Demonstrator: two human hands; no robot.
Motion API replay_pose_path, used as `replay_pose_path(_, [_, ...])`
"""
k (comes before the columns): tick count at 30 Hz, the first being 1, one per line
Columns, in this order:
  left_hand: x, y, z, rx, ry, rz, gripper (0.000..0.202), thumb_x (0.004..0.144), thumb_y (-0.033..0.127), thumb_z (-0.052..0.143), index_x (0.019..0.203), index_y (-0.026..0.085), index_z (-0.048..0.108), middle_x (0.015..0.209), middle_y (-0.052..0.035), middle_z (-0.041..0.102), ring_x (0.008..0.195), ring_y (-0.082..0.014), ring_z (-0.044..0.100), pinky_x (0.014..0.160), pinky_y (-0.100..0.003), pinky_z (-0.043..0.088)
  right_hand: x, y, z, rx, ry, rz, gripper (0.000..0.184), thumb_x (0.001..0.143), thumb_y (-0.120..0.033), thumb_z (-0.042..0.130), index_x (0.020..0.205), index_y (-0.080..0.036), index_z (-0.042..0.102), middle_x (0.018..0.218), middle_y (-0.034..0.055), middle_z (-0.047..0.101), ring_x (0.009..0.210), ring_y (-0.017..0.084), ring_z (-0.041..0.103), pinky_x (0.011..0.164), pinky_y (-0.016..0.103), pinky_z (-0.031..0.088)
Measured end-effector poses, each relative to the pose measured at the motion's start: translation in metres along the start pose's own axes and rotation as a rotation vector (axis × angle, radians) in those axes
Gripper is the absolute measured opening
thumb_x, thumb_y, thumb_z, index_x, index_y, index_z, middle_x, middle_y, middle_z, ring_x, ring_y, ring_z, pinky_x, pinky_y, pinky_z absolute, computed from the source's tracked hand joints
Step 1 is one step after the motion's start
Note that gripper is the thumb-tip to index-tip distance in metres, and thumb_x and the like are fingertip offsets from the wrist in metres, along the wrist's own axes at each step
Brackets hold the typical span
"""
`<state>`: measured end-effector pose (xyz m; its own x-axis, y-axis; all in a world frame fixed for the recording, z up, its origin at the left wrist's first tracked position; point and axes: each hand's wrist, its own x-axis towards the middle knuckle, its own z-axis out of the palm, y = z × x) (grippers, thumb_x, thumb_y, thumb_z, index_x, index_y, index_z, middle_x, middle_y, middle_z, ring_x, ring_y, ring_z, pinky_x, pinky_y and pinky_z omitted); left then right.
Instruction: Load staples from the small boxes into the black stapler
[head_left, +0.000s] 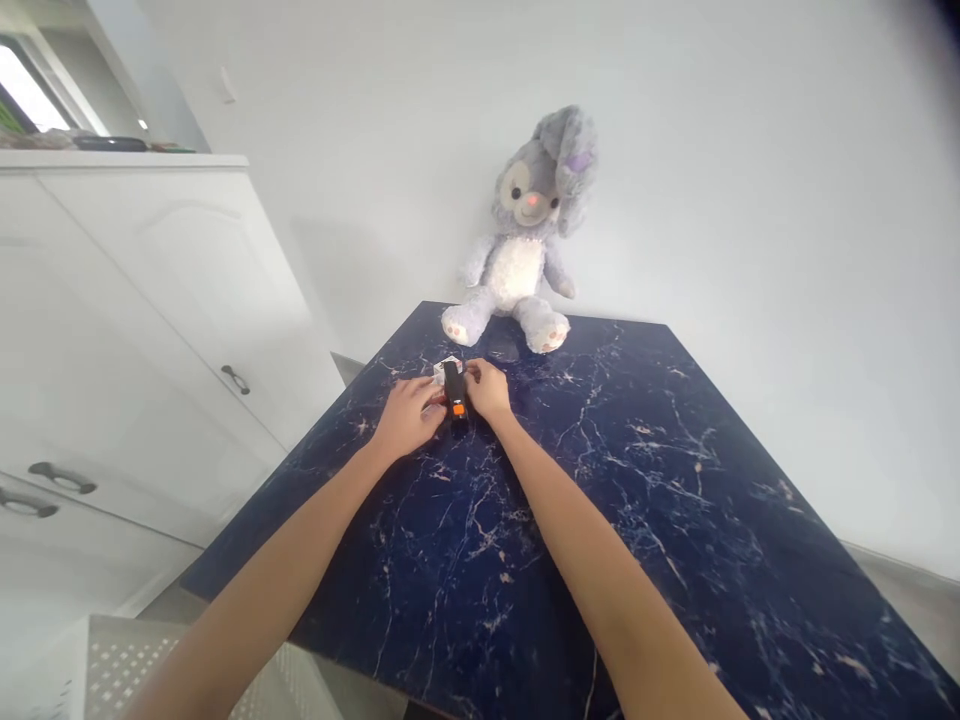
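Your left hand (pixel 407 415) and right hand (pixel 490 389), fingers bent, flank one black object (pixel 453 384) and one white item (pixel 439 371) behind it, tabletop (pixel 645 480) far left; can't tell either grip. One plush toy (pixel 519 268) farther.

Wide room over the marbled tabletop (pixel 660 470), right side — but straight ahead a plush toy (pixel 517 268) blocks the way, white wall (pixel 720 170) close behind it!

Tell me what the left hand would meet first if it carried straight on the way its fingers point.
Most likely the black object with an orange patch, right beside the left hand's fingertips; the small white item might come first, as depth there is unclear.
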<state>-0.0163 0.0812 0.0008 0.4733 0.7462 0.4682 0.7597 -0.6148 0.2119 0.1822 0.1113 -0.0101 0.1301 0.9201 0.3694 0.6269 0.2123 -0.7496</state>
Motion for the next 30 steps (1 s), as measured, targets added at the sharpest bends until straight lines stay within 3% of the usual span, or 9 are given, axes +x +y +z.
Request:
replay_pose_path(2, [-0.002,-0.001,0.006,0.083,-0.097,-0.005,0.044,0.092,0.039,0.055,0.133,0.024,0.063,0.151,-0.0138,0.05,0.136,-0.0384,0.046,0.109,-0.057,0.04,-0.017,-0.002,-0.011,0.023,0.04,0.042,0.028,0.092,-0.014,0.046,0.113,-0.014,0.066,0.109,0.0141,0.074,0.099,0.021,0.07,0.098,0.038,0.051])
replay_pose_path(5, [-0.004,-0.01,0.012,0.168,-0.105,-0.083,0.052,0.095,0.042,0.052,0.144,0.027,0.053,0.159,-0.0163,0.041,0.142,-0.0438,0.038,0.108,-0.065,0.036,-0.057,-0.001,-0.038,0.077,0.01,0.052,0.024,0.092,-0.018,0.05,0.109,-0.018,0.066,0.101,0.008,0.075,0.09,0.018,0.072,0.089,0.033,0.055])
replay_pose_path(10, [-0.002,-0.012,0.004,0.156,0.071,-0.107,0.048,0.092,0.034,0.055,0.139,0.023,0.059,0.155,-0.0165,0.046,0.14,-0.0431,0.041,0.11,-0.063,0.036,-0.146,0.005,-0.109,0.105,-0.14,0.008,0.013,0.094,-0.031,0.056,0.096,-0.023,0.066,0.087,0.0007,0.071,0.077,0.017,0.067,0.074,0.03,0.054])
replay_pose_path(14, [-0.004,0.023,-0.005,-0.061,0.231,0.066,0.031,0.096,0.027,0.05,0.12,0.024,0.069,0.135,-0.0101,0.063,0.127,-0.0296,0.056,0.112,-0.051,0.041,-0.191,0.003,-0.15,0.076,-0.252,0.04,0.024,0.098,-0.04,0.054,0.081,-0.024,0.054,0.069,-0.0026,0.058,0.06,0.015,0.054,0.056,0.027,0.044])
replay_pose_path(16, [-0.01,0.045,-0.003,-0.175,0.183,0.165,0.027,0.097,0.027,0.049,0.111,0.025,0.072,0.12,-0.0079,0.071,0.115,-0.0252,0.064,0.106,-0.046,0.048,-0.198,0.0,-0.154,-0.009,-0.312,-0.056,0.028,0.098,-0.037,0.055,0.075,-0.023,0.047,0.067,-0.0033,0.053,0.059,0.014,0.049,0.056,0.027,0.039])
replay_pose_path(19, [-0.021,0.072,0.004,-0.261,-0.121,0.359,0.028,0.098,0.027,0.048,0.107,0.027,0.074,0.097,-0.0048,0.077,0.088,-0.0217,0.072,0.089,-0.04,0.056,-0.198,-0.002,-0.148,-0.176,-0.375,-0.269,0.028,0.095,-0.028,0.058,0.072,-0.022,0.043,0.069,-0.0026,0.052,0.065,0.014,0.048,0.062,0.028,0.038])
replay_pose_path(22, [-0.027,0.083,0.01,-0.27,-0.365,0.506,0.031,0.097,0.026,0.047,0.108,0.029,0.075,0.093,-0.0037,0.079,0.08,-0.0219,0.074,0.082,-0.039,0.058,-0.198,-0.002,-0.141,-0.285,-0.381,-0.374,0.028,0.096,-0.025,0.055,0.072,-0.022,0.041,0.068,-0.0022,0.051,0.066,0.014,0.046,0.065,0.029,0.037])
replay_pose_path(26, [-0.025,0.078,0.011,-0.316,-0.29,0.386,0.026,0.097,0.026,0.051,0.108,0.026,0.076,0.098,-0.0025,0.08,0.074,-0.0175,0.073,0.072,-0.031,0.057,-0.199,0.001,-0.141,-0.302,-0.392,-0.401,0.032,0.098,-0.026,0.053,0.07,-0.021,0.037,0.065,-0.0029,0.049,0.062,0.013,0.042,0.065,0.027,0.035])
replay_pose_path(30, [-0.023,0.07,0.008,-0.342,-0.204,0.325,0.023,0.097,0.026,0.055,0.106,0.022,0.076,0.089,-0.0024,0.079,0.06,-0.0118,0.066,0.062,-0.024,0.052,-0.2,0.004,-0.142,-0.306,-0.405,-0.409,0.035,0.098,-0.026,0.052,0.068,-0.021,0.035,0.062,-0.0032,0.047,0.06,0.012,0.039,0.065,0.027,0.035])
